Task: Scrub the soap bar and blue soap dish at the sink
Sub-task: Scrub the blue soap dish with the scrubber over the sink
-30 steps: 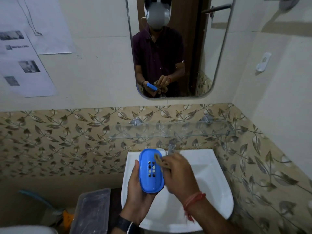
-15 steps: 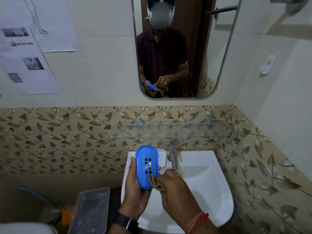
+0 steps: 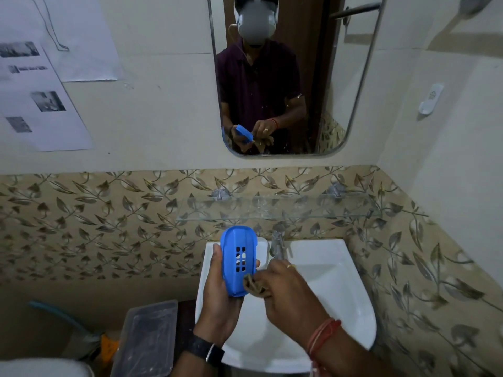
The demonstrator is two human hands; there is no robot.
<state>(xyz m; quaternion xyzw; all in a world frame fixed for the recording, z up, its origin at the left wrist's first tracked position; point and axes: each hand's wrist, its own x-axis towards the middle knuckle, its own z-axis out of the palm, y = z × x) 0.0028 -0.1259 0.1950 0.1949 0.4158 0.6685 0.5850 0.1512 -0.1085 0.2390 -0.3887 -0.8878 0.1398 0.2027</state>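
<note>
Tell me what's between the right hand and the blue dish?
Head view: a brown scrub cloth, pinched by the right hand, touching the blue plastic soap dish.

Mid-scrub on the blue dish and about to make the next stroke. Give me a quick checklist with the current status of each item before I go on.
1. Grip on the blue soap dish: ok. The left hand wraps it from behind, with the slotted face toward the camera.
2. Hold on the brown scrubber: ok. The right hand pinches it against the dish's lower end.
3. Work held above the sink: ok. It is over the left part.
4. Water from the tap: cannot tell. No stream shows.
5. Whereabouts of the soap bar: cannot tell. None is plainly in view.
</note>
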